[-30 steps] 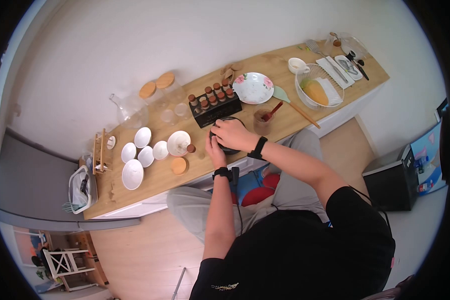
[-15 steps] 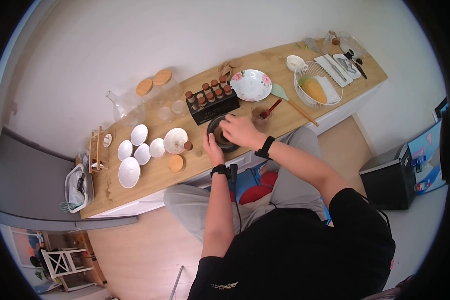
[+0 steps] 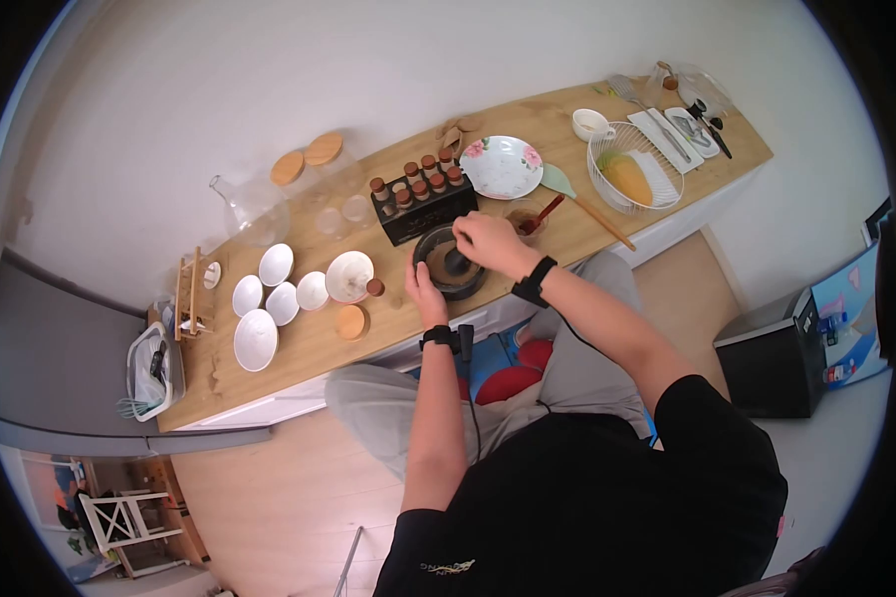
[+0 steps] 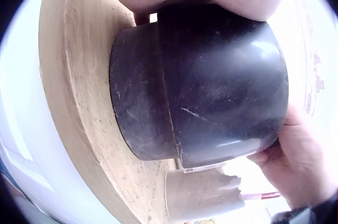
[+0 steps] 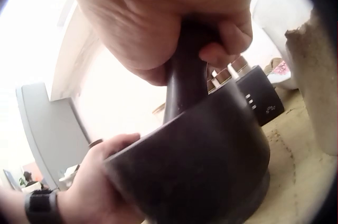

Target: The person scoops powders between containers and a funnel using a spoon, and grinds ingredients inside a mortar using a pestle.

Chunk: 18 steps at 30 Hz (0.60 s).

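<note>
A dark stone mortar (image 4: 222, 92) stands near the counter's front edge, brown powder (image 3: 435, 267) showing inside it. My left hand (image 3: 426, 297) holds the mortar's left side, thumb at the rim. With curled fingers my right hand (image 3: 490, 244) grips the dark pestle (image 5: 186, 76), whose lower end is down inside the bowl, hidden by the wall in the right wrist view. The pestle leans toward the right rim. Just right of the mortar is a clear cup (image 4: 198, 195) with brown contents and a red-handled tool (image 3: 550, 211) standing in it.
Behind the mortar sits a black rack (image 3: 423, 217) of corked spice jars. Several white bowls (image 3: 256, 340) and a round wooden lid (image 3: 351, 321) lie to the left. Rightward are a floral plate (image 3: 502, 167), a spatula (image 3: 599, 220) and a wire basket (image 3: 657, 199) with yellow fruit.
My right hand has moved from over the mortar to its right rim, tilting the pestle and uncovering the bowl's inside. My left hand keeps its hold on the mortar.
</note>
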Tool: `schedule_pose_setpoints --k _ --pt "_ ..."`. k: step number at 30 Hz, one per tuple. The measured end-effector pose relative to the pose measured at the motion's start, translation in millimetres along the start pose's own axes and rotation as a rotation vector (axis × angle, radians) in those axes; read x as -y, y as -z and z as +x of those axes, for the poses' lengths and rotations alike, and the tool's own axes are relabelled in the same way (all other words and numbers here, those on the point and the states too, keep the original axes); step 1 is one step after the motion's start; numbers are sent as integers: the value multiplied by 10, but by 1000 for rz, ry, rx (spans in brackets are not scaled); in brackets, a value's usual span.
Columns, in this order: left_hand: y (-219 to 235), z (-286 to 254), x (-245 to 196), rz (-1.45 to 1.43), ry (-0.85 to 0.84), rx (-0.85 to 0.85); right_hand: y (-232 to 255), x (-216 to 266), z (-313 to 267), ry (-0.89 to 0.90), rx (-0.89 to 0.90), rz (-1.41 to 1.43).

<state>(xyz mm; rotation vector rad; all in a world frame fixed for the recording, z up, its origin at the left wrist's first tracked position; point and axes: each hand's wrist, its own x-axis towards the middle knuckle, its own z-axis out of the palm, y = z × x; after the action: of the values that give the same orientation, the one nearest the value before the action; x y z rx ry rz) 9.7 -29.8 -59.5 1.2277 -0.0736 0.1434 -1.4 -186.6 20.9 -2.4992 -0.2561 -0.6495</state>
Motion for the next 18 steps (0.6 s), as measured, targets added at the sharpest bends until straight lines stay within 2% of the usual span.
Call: schedule_pose_setpoints --k 2,4,8,11,14,16,18 --pt "1 6 15 15 -8 -14 96 256 -84 92 53 -97" --pt "25 10 31 21 -33 18 11 430 -64 279 19 -104" --pt "54 11 49 -95 54 58 -213 577 121 361 38 -128" --pt "46 40 79 11 -5 2 -247 450 281 193 15 -92" --pt "33 9 29 9 3 15 -158 180 248 -6 -43 -58" --pt "32 12 16 33 -14 34 -45 83 134 -25 -55 -48" --pt "-5 -9 -19 5 -6 -1 8 100 -33 31 -36 -75"
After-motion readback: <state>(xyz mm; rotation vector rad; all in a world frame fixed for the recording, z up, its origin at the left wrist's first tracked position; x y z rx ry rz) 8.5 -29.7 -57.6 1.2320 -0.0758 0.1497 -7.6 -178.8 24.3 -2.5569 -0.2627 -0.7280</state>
